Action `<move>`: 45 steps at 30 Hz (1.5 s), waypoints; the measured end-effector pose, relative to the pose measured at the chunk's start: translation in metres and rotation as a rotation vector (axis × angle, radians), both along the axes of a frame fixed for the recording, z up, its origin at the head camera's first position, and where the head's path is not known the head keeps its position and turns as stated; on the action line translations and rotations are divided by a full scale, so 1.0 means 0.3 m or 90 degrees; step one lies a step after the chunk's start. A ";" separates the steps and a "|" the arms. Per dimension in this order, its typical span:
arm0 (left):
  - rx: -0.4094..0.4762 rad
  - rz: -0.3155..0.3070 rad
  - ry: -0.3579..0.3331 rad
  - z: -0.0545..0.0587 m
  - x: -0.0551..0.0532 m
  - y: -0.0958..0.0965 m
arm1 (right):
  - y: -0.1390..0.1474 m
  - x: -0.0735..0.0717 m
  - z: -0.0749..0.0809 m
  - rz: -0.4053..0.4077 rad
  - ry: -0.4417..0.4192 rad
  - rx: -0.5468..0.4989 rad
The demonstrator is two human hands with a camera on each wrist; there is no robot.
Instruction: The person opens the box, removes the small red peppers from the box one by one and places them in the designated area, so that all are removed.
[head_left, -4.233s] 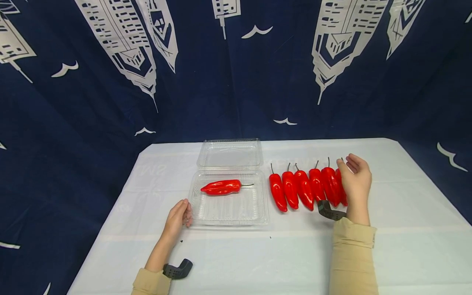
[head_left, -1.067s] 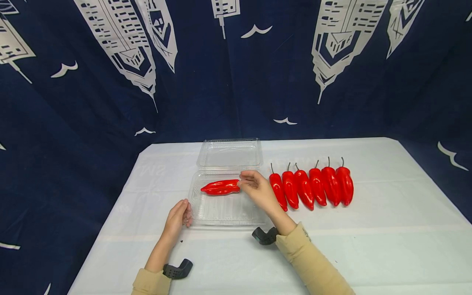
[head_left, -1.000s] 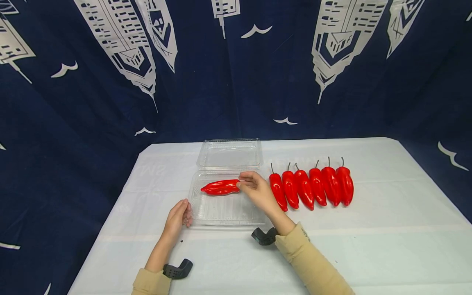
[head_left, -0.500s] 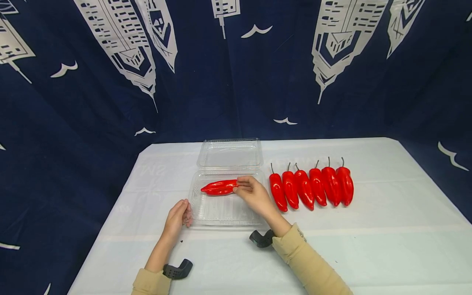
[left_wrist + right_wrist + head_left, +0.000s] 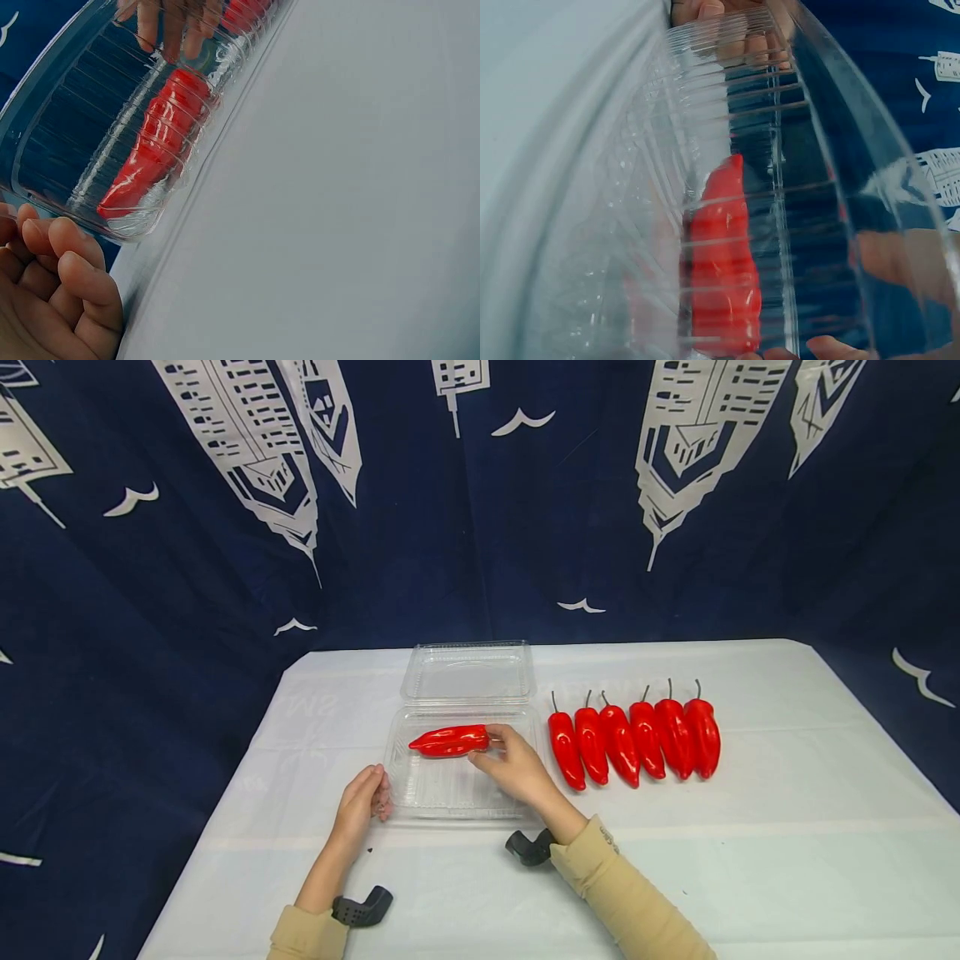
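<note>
A clear plastic clamshell box lies on the white table with its lid folded back. Crosswise inside is one red pepper, stem end to the right, also seen through the wall as a red pepper in the left wrist view. My right hand reaches over the box to that stem end, fingertips right at it, thumb apart below; the fingers cover the stem. My left hand rests beside the left wall, its fingers loosely bent close to the box corner.
Several more red peppers lie side by side to the right of the box, stems pointing away. A dark blue curtain with white prints hangs behind the table.
My right hand has moved from the far right of the pepper row to the box, then slightly lower at the stem end, with thumb and fingers spread wider. Left hand and peppers stay put.
</note>
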State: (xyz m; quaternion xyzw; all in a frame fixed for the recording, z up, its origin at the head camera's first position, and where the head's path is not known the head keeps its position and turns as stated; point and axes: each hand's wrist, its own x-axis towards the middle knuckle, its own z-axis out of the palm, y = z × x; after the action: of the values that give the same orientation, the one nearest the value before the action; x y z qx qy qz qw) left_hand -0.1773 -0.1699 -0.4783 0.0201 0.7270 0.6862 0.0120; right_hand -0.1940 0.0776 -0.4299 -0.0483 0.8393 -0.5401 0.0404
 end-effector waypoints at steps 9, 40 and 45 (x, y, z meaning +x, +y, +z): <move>0.003 -0.004 0.002 -0.003 -0.001 0.000 | -0.003 0.010 0.004 0.023 -0.008 0.087; 0.012 -0.011 -0.017 0.003 -0.007 0.002 | -0.016 -0.024 -0.033 0.040 -0.113 0.000; 0.017 -0.003 -0.008 0.001 -0.003 0.006 | -0.014 -0.031 -0.034 0.042 -0.152 -0.065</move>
State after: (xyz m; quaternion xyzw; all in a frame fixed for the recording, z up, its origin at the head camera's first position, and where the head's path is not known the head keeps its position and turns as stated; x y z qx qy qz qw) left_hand -0.1781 -0.1681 -0.4782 0.0178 0.7178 0.6958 0.0178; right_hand -0.2032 0.0734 -0.4402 -0.0130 0.7979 -0.5823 0.1550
